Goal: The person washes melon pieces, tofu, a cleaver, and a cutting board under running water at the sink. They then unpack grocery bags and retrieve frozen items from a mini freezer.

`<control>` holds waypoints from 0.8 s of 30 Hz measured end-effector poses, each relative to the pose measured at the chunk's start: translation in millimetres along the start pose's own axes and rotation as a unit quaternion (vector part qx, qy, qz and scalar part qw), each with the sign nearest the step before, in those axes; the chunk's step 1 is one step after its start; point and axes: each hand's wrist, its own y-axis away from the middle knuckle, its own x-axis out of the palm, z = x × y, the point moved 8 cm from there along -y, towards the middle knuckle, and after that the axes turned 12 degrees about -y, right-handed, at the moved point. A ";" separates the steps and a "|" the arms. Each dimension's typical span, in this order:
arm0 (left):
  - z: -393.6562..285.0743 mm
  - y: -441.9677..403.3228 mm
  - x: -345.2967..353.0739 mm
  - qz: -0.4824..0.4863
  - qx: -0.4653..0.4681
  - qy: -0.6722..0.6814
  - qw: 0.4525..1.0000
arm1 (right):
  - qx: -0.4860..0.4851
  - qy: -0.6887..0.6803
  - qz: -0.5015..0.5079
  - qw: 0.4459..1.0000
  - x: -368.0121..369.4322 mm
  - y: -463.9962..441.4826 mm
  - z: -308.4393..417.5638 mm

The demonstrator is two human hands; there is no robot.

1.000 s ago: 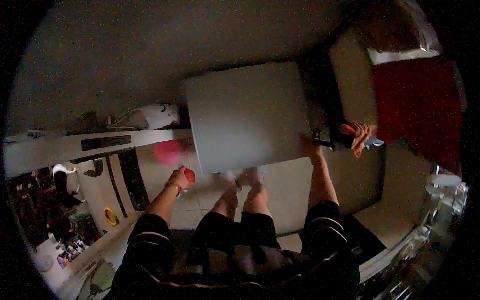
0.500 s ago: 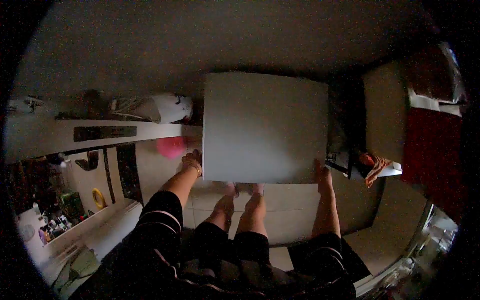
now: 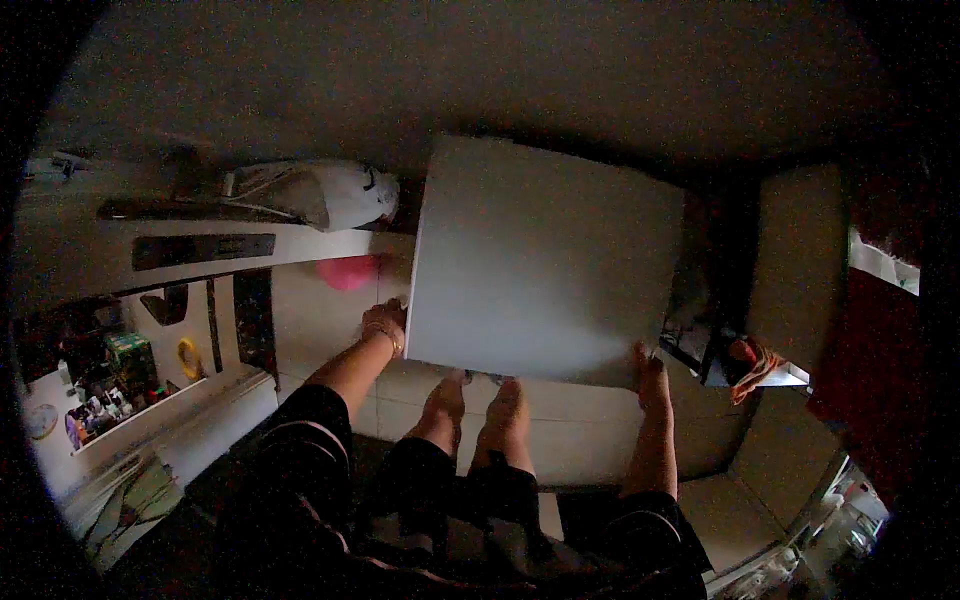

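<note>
A large pale square panel (image 3: 545, 265) fills the middle of the head view, slightly tilted, with a thin white left edge. My left hand (image 3: 386, 320) is closed at the lower part of that edge, a bracelet at its wrist; its fingertips are partly hidden. At the panel's lower right corner, my right hand (image 3: 649, 362) grips with the thumb side showing and the other fingers hidden behind. No red object shows in either hand. A pink round object (image 3: 347, 272) lies beyond my left hand, apart from it.
My legs (image 3: 505, 415) stand on the tiled floor below the panel. A white bag (image 3: 345, 196) lies on the ledge at left. Bottles and a yellow ring (image 3: 188, 357) are at far left. An orange-brown cloth (image 3: 755, 368) hangs at right, near a red cloth (image 3: 872, 345).
My left hand has moved from beside the panel, where it held a red object, onto its left edge. The panel has shifted right in view and turned clockwise. My right hand remains at its corner.
</note>
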 end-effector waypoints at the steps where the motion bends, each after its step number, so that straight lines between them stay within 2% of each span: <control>1: 1.2 -7.4 21.4 0.011 -0.015 0.070 0.997 | 0.003 -0.003 0.006 1.000 -6.1 0.0 -4.8; 3: -1.9 -12.6 45.8 0.010 0.015 -0.014 1.000 | 0.156 -0.056 -0.072 0.984 17.9 23.5 47.3; 6: -16.1 5.1 42.6 -0.010 0.039 -0.080 0.996 | 0.238 0.220 -0.132 0.937 18.4 35.1 91.5; 8: -18.5 16.9 41.6 -0.001 0.045 -0.100 0.994 | 0.185 0.202 -0.071 0.959 -5.7 -0.4 26.3; 10: -19.6 18.5 41.3 0.030 0.045 -0.106 0.993 | 0.083 0.257 -0.037 0.962 -16.7 -8.2 -6.2; 12: -22.8 32.6 35.2 0.045 0.054 -0.142 0.987 | -0.074 0.375 -0.026 0.924 -8.9 -2.6 -2.0; 13: -24.8 38.7 34.8 0.051 0.057 -0.160 0.984 | 0.044 0.111 -0.065 0.991 -3.2 13.4 10.7; 14: -23.4 35.8 38.9 0.044 0.042 -0.119 0.991 | 0.126 -0.164 -0.163 0.965 6.3 37.3 29.6; 16: -17.8 31.8 45.5 0.028 0.011 -0.040 0.999 | 0.114 -0.181 -0.157 0.964 4.8 38.9 31.5; 19: -22.4 42.5 46.1 0.005 0.049 -0.068 0.997 | 0.085 -0.165 -0.144 0.972 -5.5 32.0 19.1; 21: -9.2 24.2 69.2 0.029 -0.014 -0.030 0.999 | 0.040 0.010 -0.100 0.994 -31.1 6.5 -13.2; 22: -1.2 18.9 76.2 0.040 -0.047 -0.012 0.998 | 0.019 0.041 -0.084 0.995 -41.9 -1.0 -24.0; 24: -23.7 48.2 43.2 0.047 0.076 -0.062 0.994 | -0.012 -0.082 -0.060 0.995 -51.7 -4.0 -27.3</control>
